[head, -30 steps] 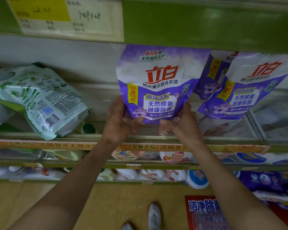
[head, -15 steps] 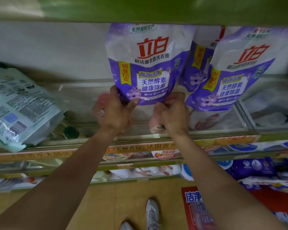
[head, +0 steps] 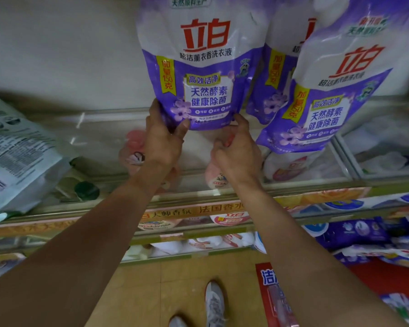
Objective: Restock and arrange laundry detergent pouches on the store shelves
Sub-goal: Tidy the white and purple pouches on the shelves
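Two hands on one purple pouch (head: 204, 67), the landmark, which stands upright over the clear shelf (head: 99, 128) at frame centre, top edge cut off by the frame. Far left of it, a green-and-white pouch (head: 17, 159) lies tilted on the same shelf, back label and barcode facing out, well apart. Left hand (head: 162, 140) has the landmark's lower-left corner, thumb across the front, fingers wrapped behind and closed on the bottom edge. Right hand (head: 237, 149) is at the lower-right corner; fingertips touch the bottom seam, fingers curled together, but cannot tell whether they really pinch it. Just right of the landmark, a second purple pouch (head: 276, 74) sits half hidden behind it, touching or nearly so. Further right, a third purple pouch (head: 335, 90) leans in front of the second, tilted, bottom lower than the landmark's. Below the landmark, lower shelves hold white and blue packs (head: 354, 232); grey shoes (head: 214, 300) on the tan floor.
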The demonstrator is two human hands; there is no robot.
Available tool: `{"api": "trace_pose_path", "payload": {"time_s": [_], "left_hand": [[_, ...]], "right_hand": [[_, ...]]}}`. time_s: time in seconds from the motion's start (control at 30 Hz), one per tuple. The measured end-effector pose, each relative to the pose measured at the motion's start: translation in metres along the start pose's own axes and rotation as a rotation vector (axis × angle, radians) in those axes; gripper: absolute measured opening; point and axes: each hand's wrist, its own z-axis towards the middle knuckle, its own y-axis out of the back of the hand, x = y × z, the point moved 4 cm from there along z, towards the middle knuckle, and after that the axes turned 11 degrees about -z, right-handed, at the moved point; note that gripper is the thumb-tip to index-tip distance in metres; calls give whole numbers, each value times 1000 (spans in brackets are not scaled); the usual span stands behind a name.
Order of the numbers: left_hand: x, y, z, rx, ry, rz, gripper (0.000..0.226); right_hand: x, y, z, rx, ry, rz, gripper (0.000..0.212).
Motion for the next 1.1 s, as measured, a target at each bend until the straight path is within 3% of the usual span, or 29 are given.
{"api": "trace_pose_path", "payload": {"time_s": [0.5,0.73,0.93,1.1], "left_hand": [[-15,-5,9,10,8,95,76],[-13,-4,10,46,-7,158,72],[-10,-3,12,87,10,100,73],[-10,-2,10,115,7,42,76]], "right_hand": [[-8,-5,8,89,50,76,75],[-5,4,7,95,11,169,61],[-4,3,4,74,-4,307,34],[-6,-2,7,54,-6,316,34]]}}
